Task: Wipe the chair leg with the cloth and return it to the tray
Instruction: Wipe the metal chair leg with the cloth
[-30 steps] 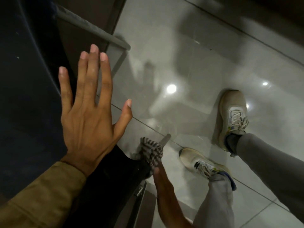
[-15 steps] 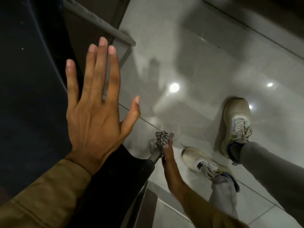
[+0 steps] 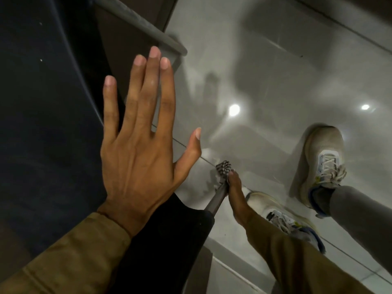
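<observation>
On glossy grey floor tiles (image 3: 275, 81), the right hand (image 3: 234, 192) pinches a striped cloth (image 3: 223, 167) around the chair leg (image 3: 217, 198); beside it, the left hand (image 3: 140, 149), fingers spread flat.

Glossy grey tiled floor (image 3: 275, 71); two pale sneakers (image 3: 324, 164) standing on it; chair leg (image 3: 218, 196) reaching down.

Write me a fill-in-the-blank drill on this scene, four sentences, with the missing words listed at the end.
1. The right hand presses a striped ____ against the chair leg.
2. The left hand is held flat with its fingers ____.
3. The cloth sits near the ____ end of the leg, close to the floor.
4. Both feet wear ____.

Missing words: cloth; spread; lower; sneakers
</observation>
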Motion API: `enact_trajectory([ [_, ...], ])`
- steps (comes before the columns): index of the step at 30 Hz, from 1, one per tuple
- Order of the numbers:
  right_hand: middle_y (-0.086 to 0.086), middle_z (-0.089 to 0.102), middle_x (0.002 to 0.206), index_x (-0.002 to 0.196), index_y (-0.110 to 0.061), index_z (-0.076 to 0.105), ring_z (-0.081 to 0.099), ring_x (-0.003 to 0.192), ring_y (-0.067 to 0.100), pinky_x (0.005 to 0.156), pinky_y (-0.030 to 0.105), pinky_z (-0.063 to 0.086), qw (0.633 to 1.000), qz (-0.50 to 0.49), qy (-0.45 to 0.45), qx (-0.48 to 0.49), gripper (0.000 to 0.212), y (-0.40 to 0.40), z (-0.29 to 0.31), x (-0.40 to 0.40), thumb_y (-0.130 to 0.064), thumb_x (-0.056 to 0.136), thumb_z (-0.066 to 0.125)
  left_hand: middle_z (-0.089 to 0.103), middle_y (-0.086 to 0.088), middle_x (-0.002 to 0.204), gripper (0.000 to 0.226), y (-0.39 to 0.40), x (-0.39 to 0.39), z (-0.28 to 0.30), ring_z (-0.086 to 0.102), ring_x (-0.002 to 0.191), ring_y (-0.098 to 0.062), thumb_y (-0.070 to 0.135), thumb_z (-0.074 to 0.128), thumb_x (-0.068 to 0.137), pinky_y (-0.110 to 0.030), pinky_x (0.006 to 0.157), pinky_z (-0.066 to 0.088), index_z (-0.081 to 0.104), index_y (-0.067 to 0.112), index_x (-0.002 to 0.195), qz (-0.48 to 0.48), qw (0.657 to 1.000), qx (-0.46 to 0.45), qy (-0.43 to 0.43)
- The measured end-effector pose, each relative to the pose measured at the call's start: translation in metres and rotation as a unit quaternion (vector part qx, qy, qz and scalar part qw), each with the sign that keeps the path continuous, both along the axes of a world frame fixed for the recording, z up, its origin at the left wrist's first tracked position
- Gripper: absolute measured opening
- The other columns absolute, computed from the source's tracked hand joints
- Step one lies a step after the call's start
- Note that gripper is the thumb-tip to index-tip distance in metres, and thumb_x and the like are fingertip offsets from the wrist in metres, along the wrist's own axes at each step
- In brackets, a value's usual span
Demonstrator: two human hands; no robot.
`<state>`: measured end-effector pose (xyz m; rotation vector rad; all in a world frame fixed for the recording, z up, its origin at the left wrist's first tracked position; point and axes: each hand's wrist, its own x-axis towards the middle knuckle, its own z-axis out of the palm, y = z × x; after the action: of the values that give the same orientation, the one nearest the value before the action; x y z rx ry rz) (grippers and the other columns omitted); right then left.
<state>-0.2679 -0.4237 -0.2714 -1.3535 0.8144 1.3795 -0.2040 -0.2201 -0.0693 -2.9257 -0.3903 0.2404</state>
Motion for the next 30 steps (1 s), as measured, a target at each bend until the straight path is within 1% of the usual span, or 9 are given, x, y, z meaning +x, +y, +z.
enact_trajectory([
  [2,0.004,0.068,0.141,0.143,-0.026,0.06,0.059,0.144,0.031,0.11,0.029,0.058,1.0,0.019,-0.002,0.001,0.04,-0.002,0.016,0.006,-0.032,0.121,0.028,0.019,-0.019,0.182,0.083,-0.001,0.0,0.0,0.017,0.17,-0.033,0.056,0.032,0.113,-0.055,0.139,0.005,0.016,0.002,0.173,0.001,1.0,0.002,0.002],
  [4,0.003,0.049,0.171,0.165,-0.02,0.044,0.04,0.163,0.023,0.137,0.043,0.032,0.999,0.026,-0.002,0.027,0.049,-0.01,0.056,0.009,-0.032,0.12,0.029,0.018,-0.019,0.182,0.083,-0.002,0.001,0.001,0.016,0.171,-0.032,0.056,0.033,0.113,-0.054,0.139,0.004,0.015,0.002,0.173,0.007,1.0,-0.002,0.001],
  [5,0.002,0.041,0.177,0.168,-0.018,0.041,0.035,0.167,0.021,0.141,0.046,0.025,0.999,0.012,-0.01,0.032,0.051,-0.01,0.077,0.0,-0.031,0.12,0.032,0.017,-0.019,0.182,0.083,-0.002,0.001,0.002,0.016,0.171,-0.032,0.056,0.033,0.113,-0.053,0.139,0.003,0.015,0.002,0.173,0.01,1.0,-0.002,0.003],
  [9,0.015,0.044,0.175,0.16,-0.01,0.048,0.038,0.166,0.031,0.139,0.051,0.026,0.999,0.02,0.025,0.025,0.044,-0.009,0.116,-0.018,-0.019,0.118,0.04,0.017,-0.019,0.182,0.082,-0.003,0.001,0.004,0.016,0.171,-0.032,0.055,0.032,0.113,-0.054,0.139,0.005,0.014,0.002,0.173,0.009,1.0,0.004,0.008],
  [13,-0.004,0.043,0.168,0.158,-0.026,0.043,0.04,0.16,0.015,0.134,0.031,0.031,0.999,0.034,-0.011,0.007,0.039,0.002,0.105,-0.016,-0.026,0.119,0.041,0.017,-0.02,0.182,0.082,-0.004,0.003,0.005,0.016,0.171,-0.032,0.055,0.028,0.114,-0.054,0.139,0.005,0.014,0.001,0.173,0.002,1.0,0.005,0.021],
  [18,-0.002,0.018,0.186,0.174,-0.022,0.021,0.015,0.173,0.018,0.143,0.043,0.011,1.0,-0.002,-0.017,0.005,0.054,-0.003,0.053,0.001,-0.031,0.12,0.023,0.017,-0.019,0.182,0.082,-0.002,0.002,0.004,0.016,0.171,-0.032,0.056,0.03,0.113,-0.053,0.139,0.002,0.015,0.002,0.173,0.0,1.0,0.008,0.02],
  [24,0.004,0.037,0.179,0.17,-0.018,0.036,0.033,0.168,0.022,0.141,0.048,0.022,0.998,-0.044,-0.004,0.041,0.065,0.001,0.104,-0.003,-0.035,0.108,0.047,0.016,-0.018,0.182,0.081,-0.003,0.003,0.006,0.015,0.171,-0.031,0.056,0.029,0.113,-0.052,0.139,0.003,0.015,0.002,0.173,0.004,1.0,0.002,0.025],
  [28,-0.036,0.049,0.164,0.143,-0.052,0.063,0.041,0.151,-0.022,0.128,0.019,0.031,0.994,0.015,-0.027,0.107,0.044,-0.016,0.155,-0.028,-0.061,0.101,0.065,0.015,-0.019,0.183,0.082,-0.002,0.003,0.006,0.014,0.171,-0.031,0.056,0.029,0.113,-0.051,0.14,0.002,0.014,0.003,0.174,0.005,1.0,0.003,0.025],
  [30,-0.02,0.045,0.166,0.135,-0.044,0.06,0.041,0.157,-0.005,0.121,0.01,0.028,0.995,0.061,-0.043,0.07,0.026,-0.013,0.13,-0.029,-0.029,0.115,0.054,0.014,-0.019,0.183,0.082,-0.002,0.004,0.006,0.013,0.171,-0.03,0.056,0.031,0.113,-0.05,0.14,0.002,0.013,0.003,0.174,0.008,1.0,-0.001,0.025],
])
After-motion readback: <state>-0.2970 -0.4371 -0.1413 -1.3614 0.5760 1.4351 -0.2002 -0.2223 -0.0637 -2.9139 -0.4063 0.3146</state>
